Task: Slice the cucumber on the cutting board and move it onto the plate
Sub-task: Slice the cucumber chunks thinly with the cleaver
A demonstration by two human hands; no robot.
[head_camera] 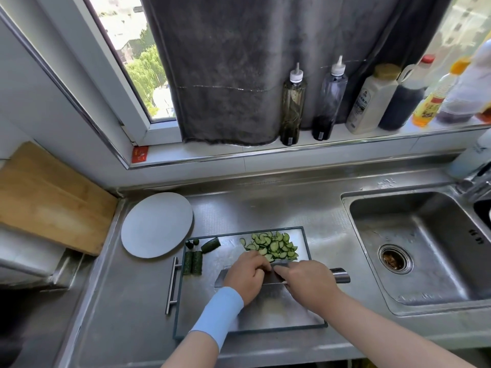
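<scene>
A pile of cucumber slices lies at the far end of the steel cutting board. Several uncut cucumber pieces sit at the board's left edge. My right hand grips the handle of a cleaver, whose broad blade runs leftward across the board just in front of the slices. My left hand lies over the blade with curled fingers reaching the near edge of the slices; what is under it is hidden. The round grey plate stands bare to the board's far left.
A sink with a tap is on the right. A wooden board leans at the left. Several sauce bottles stand on the windowsill behind, beside a hanging dark cloth. A bar handle lies beside the board's left edge.
</scene>
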